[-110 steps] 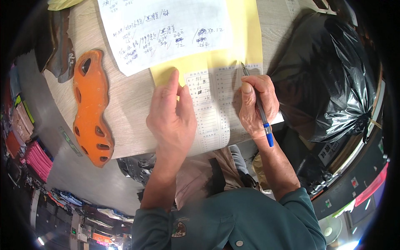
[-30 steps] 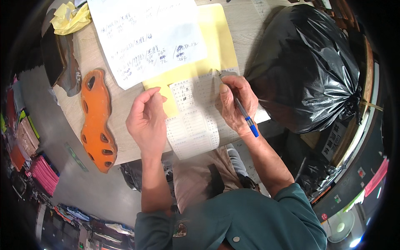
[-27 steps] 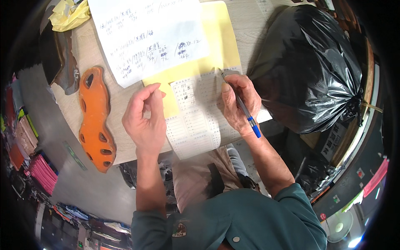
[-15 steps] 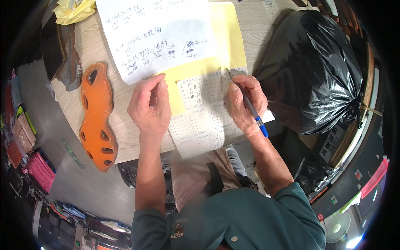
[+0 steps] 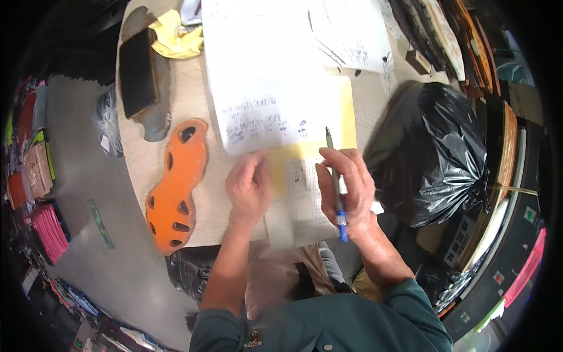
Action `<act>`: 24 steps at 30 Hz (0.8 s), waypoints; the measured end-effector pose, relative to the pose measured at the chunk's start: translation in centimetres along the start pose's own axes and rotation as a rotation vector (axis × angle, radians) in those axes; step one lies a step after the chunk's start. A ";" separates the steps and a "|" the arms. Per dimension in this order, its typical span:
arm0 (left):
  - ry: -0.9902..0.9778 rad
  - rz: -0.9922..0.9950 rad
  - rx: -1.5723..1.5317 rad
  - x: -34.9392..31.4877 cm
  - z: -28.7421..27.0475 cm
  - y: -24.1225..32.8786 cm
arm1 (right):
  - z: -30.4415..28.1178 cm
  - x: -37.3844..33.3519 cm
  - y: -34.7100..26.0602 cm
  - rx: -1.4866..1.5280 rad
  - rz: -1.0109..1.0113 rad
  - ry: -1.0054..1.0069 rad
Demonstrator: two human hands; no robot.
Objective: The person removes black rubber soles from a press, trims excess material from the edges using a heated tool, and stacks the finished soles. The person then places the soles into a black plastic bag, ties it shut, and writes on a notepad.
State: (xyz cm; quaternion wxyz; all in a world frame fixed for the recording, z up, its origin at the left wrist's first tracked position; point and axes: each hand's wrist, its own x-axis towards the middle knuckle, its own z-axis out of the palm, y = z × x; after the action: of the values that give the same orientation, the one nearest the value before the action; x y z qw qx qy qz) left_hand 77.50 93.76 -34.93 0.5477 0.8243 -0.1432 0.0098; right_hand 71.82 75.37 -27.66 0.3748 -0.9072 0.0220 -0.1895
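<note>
My right hand [image 5: 355,188] grips a ballpoint pen [image 5: 336,183] with a grey barrel and a blue end, its tip pointing away from me. Slightly blurred, my left hand [image 5: 249,185] is curled closed beside the left edge of the sheets; what its fingers hold, if anything, does not show. Between the hands lies a sheet of printed label forms [image 5: 302,205], with a yellow sheet [image 5: 343,108] showing beyond it. Farther off, a white page with handwriting [image 5: 252,114] overlaps the yellow sheet.
An orange wavy plate with holes [image 5: 170,193] rests on the wooden table [image 5: 138,161] at left. Behind it are a phone-like dark slab [image 5: 138,73] and crumpled yellow paper [image 5: 179,38]. A full black plastic bag [image 5: 431,158] stands at right, near stacked boards [image 5: 469,35].
The view has shifted, so more of the table's far side shows. My left hand has moved closer to my right hand, and the pen now points more straight ahead.
</note>
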 end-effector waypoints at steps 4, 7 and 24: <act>-0.011 -0.036 -0.072 -0.4 -0.3 -0.5 | 1.8 3.2 -0.3 -0.034 -0.097 -0.117; -0.043 -0.080 -0.202 -0.3 -1.4 0.0 | 2.9 4.9 -1.2 -0.087 -0.130 -0.198; 0.172 0.212 0.377 15.7 -13.9 1.3 | 9.8 30.8 3.8 -0.536 -0.410 -0.025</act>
State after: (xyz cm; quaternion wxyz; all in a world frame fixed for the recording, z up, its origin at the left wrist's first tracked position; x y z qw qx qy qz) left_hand 94.18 102.32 -25.53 0.3901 0.8885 -0.1777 0.1639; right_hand 104.28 73.67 -26.53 0.0772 -0.9613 -0.1166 -0.2372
